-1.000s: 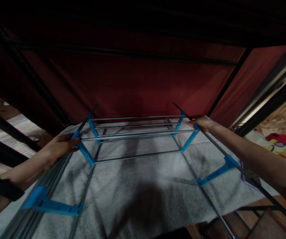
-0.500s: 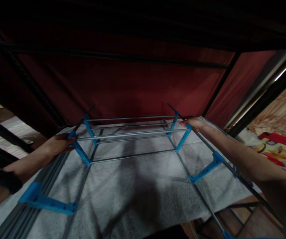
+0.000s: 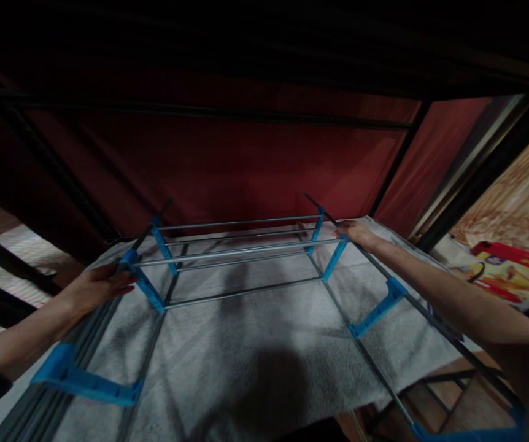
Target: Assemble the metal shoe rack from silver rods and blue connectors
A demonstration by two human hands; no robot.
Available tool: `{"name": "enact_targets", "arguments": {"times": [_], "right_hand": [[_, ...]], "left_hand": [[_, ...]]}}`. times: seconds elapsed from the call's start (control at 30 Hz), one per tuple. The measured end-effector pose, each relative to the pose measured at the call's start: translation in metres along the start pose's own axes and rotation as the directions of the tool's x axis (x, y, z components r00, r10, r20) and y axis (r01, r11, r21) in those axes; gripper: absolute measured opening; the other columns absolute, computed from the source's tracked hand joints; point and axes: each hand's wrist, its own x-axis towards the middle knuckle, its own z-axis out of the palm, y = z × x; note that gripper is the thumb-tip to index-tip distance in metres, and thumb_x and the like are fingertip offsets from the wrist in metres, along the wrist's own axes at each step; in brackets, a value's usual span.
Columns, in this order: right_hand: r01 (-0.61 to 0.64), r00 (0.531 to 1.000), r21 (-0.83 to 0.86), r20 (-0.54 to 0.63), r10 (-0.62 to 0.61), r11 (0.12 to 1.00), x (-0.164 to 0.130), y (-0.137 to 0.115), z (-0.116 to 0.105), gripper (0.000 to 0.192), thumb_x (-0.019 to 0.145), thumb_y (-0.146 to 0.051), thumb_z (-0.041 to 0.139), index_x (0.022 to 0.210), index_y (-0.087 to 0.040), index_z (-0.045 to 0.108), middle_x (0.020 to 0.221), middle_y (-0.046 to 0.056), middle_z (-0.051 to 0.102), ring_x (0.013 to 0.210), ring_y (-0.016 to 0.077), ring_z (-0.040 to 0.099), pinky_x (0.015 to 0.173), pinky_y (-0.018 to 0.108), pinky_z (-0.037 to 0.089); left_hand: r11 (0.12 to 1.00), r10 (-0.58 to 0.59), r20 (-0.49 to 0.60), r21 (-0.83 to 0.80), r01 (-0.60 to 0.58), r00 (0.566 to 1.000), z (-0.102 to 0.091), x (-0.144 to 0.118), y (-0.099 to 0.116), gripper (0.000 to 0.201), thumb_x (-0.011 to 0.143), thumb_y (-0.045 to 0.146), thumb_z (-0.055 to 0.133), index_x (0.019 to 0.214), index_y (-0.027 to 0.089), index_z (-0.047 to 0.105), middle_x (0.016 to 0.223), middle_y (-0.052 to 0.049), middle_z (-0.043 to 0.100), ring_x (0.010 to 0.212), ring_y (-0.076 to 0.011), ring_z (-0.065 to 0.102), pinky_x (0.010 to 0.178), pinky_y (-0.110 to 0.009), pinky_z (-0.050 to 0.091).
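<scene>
A rack frame of thin grey metal tubes (image 3: 246,250) joined by blue plastic brackets lies on a pale fleecy cloth (image 3: 246,344). My left hand (image 3: 101,285) is just below the left upper blue bracket (image 3: 129,258), its fingers stretched out over the side tube. My right hand (image 3: 355,234) is closed around the right side tube beside another blue bracket (image 3: 335,259); the thumb is partly hidden. Nearer to me, further brackets sit on the left (image 3: 84,377) and right (image 3: 377,308) side tubes. Several loose grey tubes (image 3: 38,408) lie together along the left edge.
Behind the rack hangs a dark red cloth panel (image 3: 264,166), crossed by a dark metal bar (image 3: 209,112). A red and yellow box (image 3: 517,273) is at the right. Dark frame bars (image 3: 480,169) rise on both sides. A tiled floor shows at the lower right.
My left hand has slipped down off the left bracket, and its fingers have straightened. My right hand remains on the right tube. The view has shifted slightly.
</scene>
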Motion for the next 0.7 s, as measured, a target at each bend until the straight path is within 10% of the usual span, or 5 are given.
{"name": "enact_targets", "arguments": {"times": [0.4, 0.7], "right_hand": [[0.096, 0.995, -0.008, 0.000, -0.096, 0.995, -0.005, -0.018, 0.000, 0.009, 0.071, -0.028, 0.067, 0.072, -0.020, 0.064, 0.077, 0.007, 0.074, 0.079, 0.0208, 0.067, 0.066, 0.025, 0.053], [0.102, 0.995, -0.059, 0.009, -0.101, 0.993, 0.004, -0.010, -0.005, 0.019, 0.070, -0.034, 0.074, 0.076, -0.018, 0.066, 0.079, 0.007, 0.073, 0.077, 0.0214, 0.065, 0.066, 0.028, 0.052]], "left_hand": [[0.985, -0.089, 0.028, -0.147, 0.092, 0.996, 0.014, -0.014, 0.017, 0.031, 0.091, 0.002, 0.060, 0.121, 0.008, 0.062, 0.091, -0.004, 0.071, 0.069, -0.0118, 0.073, 0.065, -0.017, 0.063], [0.975, -0.170, 0.051, -0.137, 0.176, 0.984, 0.020, -0.025, 0.020, 0.083, 0.096, 0.005, 0.055, 0.167, 0.007, 0.012, 0.102, -0.013, 0.072, 0.073, -0.0166, 0.076, 0.069, -0.024, 0.066]]}}
